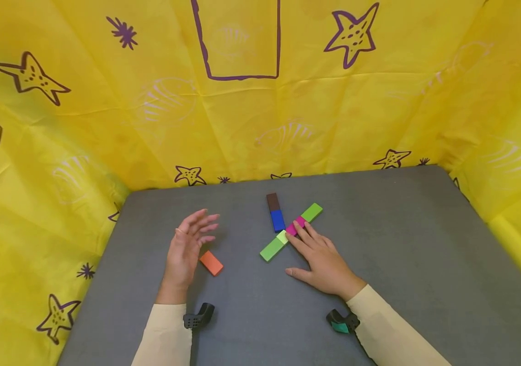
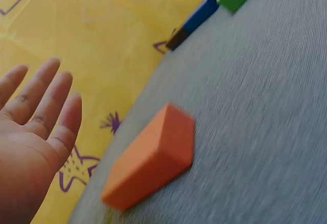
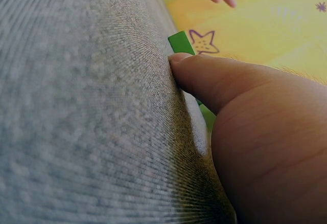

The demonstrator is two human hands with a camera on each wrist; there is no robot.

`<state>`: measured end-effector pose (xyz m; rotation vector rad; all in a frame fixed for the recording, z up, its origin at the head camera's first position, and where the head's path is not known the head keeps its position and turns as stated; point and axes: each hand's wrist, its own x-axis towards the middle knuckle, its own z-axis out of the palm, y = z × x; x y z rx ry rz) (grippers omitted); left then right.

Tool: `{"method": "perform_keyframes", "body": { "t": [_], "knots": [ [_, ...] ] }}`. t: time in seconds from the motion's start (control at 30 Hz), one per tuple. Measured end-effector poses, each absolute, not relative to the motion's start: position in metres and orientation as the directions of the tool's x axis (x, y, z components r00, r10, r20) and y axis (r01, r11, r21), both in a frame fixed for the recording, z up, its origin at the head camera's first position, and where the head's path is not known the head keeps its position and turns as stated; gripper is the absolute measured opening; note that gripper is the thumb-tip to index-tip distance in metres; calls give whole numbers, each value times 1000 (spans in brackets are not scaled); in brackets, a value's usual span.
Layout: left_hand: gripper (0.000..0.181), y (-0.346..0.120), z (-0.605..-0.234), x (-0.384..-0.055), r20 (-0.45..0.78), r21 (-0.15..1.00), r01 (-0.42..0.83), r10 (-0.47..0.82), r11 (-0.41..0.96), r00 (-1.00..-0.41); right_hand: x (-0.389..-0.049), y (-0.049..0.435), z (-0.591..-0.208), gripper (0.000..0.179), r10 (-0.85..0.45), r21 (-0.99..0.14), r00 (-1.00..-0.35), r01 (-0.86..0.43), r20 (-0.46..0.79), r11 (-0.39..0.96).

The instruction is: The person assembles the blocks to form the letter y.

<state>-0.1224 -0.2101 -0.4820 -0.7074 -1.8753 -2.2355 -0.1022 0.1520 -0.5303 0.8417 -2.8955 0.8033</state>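
Note:
Straight fingers of my right hand (image 1: 324, 262) touch the magenta block (image 1: 292, 229). It lies in a slanting row of blocks: a green block (image 1: 271, 250) at the near end, a pale yellow-green piece (image 1: 281, 237), the magenta one, then another green block (image 1: 312, 212) at the far end. A blue block (image 1: 277, 221) and a dark brown block (image 1: 273, 202) lie end to end, the blue one close to the row's middle. On the left, my left hand (image 1: 183, 256) is raised with loosely extended fingers, holding nothing. Beside it lies an orange block (image 1: 212, 263), seen large in the left wrist view.
All the blocks lie on a grey cloth-covered table (image 1: 402, 264). A yellow curtain (image 1: 242, 117) with purple starfish drawings hangs along the back and both sides. Dark straps with mounts (image 1: 200, 316) sit at both wrists over cream sleeves.

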Motion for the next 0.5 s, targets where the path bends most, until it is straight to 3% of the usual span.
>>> {"method": "perform_keyframes", "body": {
  "t": [0.33, 0.5],
  "knots": [
    [78, -234, -498, -125, 310, 949, 294, 174, -114, -935, -102, 153, -531, 91, -493, -477, -855, -504, 160, 720],
    [73, -241, -509, -122, 258, 966, 246, 227, -79, -939, -103, 152, -531, 91, -494, -477, -855, -504, 158, 720]
  ]
}}
